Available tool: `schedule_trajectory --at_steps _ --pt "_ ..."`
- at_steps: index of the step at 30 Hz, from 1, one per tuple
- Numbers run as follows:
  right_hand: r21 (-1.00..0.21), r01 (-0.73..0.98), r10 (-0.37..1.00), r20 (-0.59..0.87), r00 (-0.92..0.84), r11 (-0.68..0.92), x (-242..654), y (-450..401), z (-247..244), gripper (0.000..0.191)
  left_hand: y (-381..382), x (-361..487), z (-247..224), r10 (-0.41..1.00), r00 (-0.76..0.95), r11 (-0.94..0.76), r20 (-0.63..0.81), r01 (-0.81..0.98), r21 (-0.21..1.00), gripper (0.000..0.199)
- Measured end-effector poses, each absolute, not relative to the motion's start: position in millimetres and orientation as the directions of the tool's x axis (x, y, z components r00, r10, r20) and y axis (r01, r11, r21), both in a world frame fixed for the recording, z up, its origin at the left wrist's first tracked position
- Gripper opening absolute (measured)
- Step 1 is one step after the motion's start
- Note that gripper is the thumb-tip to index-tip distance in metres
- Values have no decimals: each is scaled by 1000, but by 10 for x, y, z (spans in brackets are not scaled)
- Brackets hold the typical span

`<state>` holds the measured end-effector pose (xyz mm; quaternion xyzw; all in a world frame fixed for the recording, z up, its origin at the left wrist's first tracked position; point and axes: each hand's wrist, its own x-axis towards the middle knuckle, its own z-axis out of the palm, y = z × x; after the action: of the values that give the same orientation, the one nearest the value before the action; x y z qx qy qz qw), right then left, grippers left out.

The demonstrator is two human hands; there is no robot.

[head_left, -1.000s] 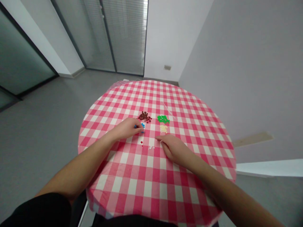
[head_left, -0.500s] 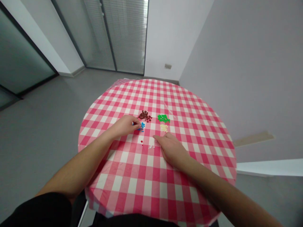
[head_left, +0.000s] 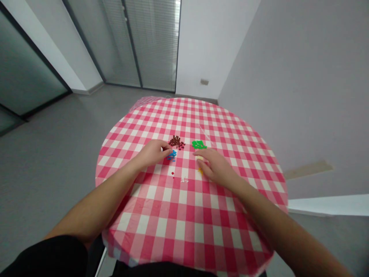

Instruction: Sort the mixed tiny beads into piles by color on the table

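Observation:
Over the left side of a small pile of blue pieces [head_left: 172,155], my left hand [head_left: 152,154] is closed, thumb and forefinger drawn together. Whatever lies between those fingertips is too small to make out. My right hand [head_left: 217,167] has thumb and forefinger spread around the cream pieces [head_left: 200,158], partly covering them. A few yellow pieces [head_left: 200,171] show beneath its thumb. Just beyond the hands lie a dark brown pile [head_left: 176,142] and a bright green pile [head_left: 198,144]. Nearer me are a tiny red piece [head_left: 173,173] and several white bits [head_left: 184,180].
Everything rests on a round table with a red-and-white checked cloth [head_left: 178,227]. A grey wall [head_left: 311,96] rises at the right. Glass partitions [head_left: 155,46] with blinds stand beyond the table, and grey floor [head_left: 72,134] extends to the left.
My right hand has moved away from me and slightly right, from near the white bits to the cream pieces, its fingers parting and yellow pieces coming into view. My left hand has barely shifted.

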<state>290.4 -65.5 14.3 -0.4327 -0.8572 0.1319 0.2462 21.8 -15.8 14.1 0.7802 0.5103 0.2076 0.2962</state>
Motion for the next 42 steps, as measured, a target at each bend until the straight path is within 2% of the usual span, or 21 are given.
schedule_trajectory --at_steps 4,8,13,18,25,33,42 --pt "-363 788 863 296 -409 498 3219 -97 55 33 -147 212 131 928 372 -270 0 676 686 26" --pt "-294 839 883 259 -392 458 3381 184 -113 39 -141 204 119 927 376 -277 8 669 690 29" --pt "-249 829 862 227 -452 501 3344 274 -219 39 -139 211 93 924 383 -282 7 668 689 27" --pt "-183 816 831 230 -507 549 3262 337 -214 47 -153 232 99 931 366 -272 12 667 694 27" --pt "-203 760 783 249 -570 618 3155 390 -183 39 -150 240 94 925 379 -275 11 651 708 28" --pt "-324 651 727 327 -603 686 3047 458 -291 30 -146 231 92 928 371 -268 13 645 715 31" --pt "-328 640 719 324 -615 695 3064 442 -266 31 -149 231 86 934 358 -244 -3 642 727 27"
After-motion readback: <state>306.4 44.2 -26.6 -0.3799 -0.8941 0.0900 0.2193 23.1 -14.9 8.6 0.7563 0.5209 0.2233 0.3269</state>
